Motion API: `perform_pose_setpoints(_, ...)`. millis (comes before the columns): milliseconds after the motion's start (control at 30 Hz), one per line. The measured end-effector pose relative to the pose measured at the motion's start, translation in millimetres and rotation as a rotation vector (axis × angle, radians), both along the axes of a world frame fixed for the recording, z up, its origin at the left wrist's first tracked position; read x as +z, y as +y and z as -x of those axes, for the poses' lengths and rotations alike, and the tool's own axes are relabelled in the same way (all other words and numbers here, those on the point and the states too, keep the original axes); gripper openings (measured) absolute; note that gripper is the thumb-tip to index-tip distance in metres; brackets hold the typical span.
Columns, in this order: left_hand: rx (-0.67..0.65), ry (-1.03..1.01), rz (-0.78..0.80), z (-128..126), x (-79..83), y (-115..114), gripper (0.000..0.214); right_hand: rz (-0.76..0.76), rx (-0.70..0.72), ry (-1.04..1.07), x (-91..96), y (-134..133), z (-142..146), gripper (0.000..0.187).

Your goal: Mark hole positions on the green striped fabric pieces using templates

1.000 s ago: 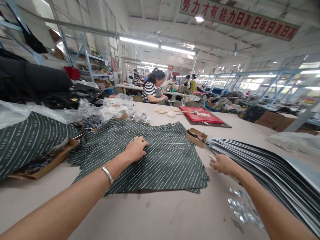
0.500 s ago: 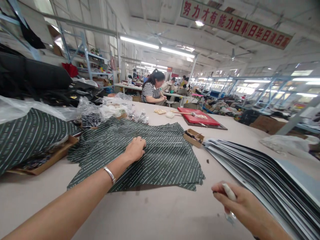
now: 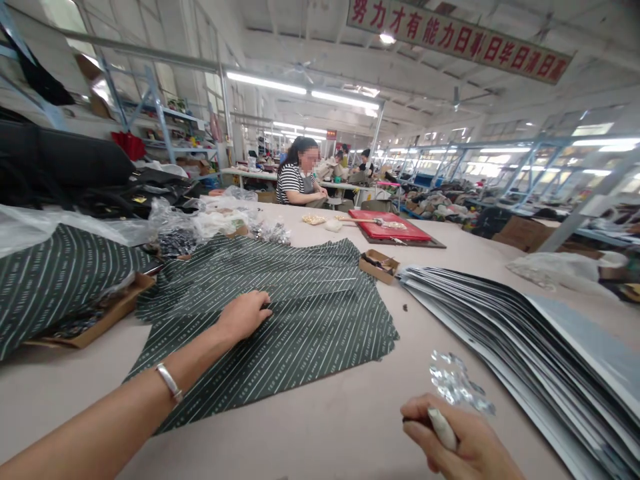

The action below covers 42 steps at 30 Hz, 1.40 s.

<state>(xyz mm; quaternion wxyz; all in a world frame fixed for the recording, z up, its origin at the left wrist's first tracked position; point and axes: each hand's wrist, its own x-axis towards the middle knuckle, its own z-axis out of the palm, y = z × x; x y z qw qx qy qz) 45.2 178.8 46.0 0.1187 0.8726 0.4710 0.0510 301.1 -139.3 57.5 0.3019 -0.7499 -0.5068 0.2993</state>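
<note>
My left hand [image 3: 243,315] rests with curled fingers on a stack of dark green striped fabric sheets [image 3: 300,300] spread on the pale table [image 3: 320,427]; a silver bangle [image 3: 169,383] circles that wrist. At the bottom right, my right hand [image 3: 457,443] is closed around a small white tool [image 3: 443,427]. Crumpled clear foil scraps [image 3: 456,385] lie just beyond that hand. What the left fingers pinch, if anything, is hidden.
A fanned stack of grey sheets [image 3: 525,333] fills the right side. A small cardboard box [image 3: 379,264] and a red mat [image 3: 390,227] lie farther back. Bagged striped fabric [image 3: 55,280] sits at left. A person in a striped shirt [image 3: 295,183] sits beyond the table.
My right hand has drawn back from the fabric's edge toward me with the white tool. My left hand has slid nearer along the fabric. The view has shifted slightly.
</note>
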Motion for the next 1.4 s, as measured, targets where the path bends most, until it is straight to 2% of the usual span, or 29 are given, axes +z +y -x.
perform_pose_setpoints(133,-0.053,-0.078,0.231,13.7,21.2,-10.0,0.019,-0.084,-0.013,0.002,12.5,1.0,12.9,0.030)
perform_pose_setpoints(233,-0.146,-0.153,0.418,12.4,40.3,-34.1,0.028,-0.135,0.003,-0.024,26.2,4.0,24.4,0.028)
perform_pose_setpoints(333,-0.239,-0.176,0.571,8.4,51.6,-65.4,0.031,-0.140,0.022,-0.008,35.7,9.4,38.7,0.027)
perform_pose_setpoints(433,-0.315,-0.162,0.723,6.3,50.3,-95.2,0.023,-0.099,0.031,0.070,36.9,17.8,55.3,0.024)
perform_pose_setpoints(533,-0.340,-0.168,0.911,5.8,41.2,-117.8,0.023,-0.060,0.068,0.128,31.2,26.8,69.8,0.017)
perform_pose_setpoints(633,-0.313,-0.239,1.100,6.4,32.8,-131.1,0.027,-0.005,0.093,0.195,23.2,32.2,79.4,0.013)
perform_pose_setpoints(733,-0.289,-0.305,1.218,8.1,27.7,-136.5,0.028,0.024,0.084,0.259,17.2,33.6,84.9,0.014)
perform_pose_setpoints(967,-0.309,-0.329,1.207,11.2,22.0,-140.4,0.027,0.030,0.088,0.355,11.7,34.9,93.7,0.013)
perform_pose_setpoints(1167,-0.340,-0.310,1.128,10.0,24.3,-145.3,0.025,0.007,0.113,0.294,9.1,35.2,97.4,0.012)
perform_pose_setpoints(1267,-0.352,-0.278,1.012,10.2,25.0,-150.2,0.021,-0.021,0.145,0.211,8.0,34.5,97.4,0.012)
perform_pose_setpoints(1400,-0.379,-0.222,0.765,11.2,21.9,-161.1,0.016,-0.077,0.229,0.124,4.5,31.9,96.5,0.014)
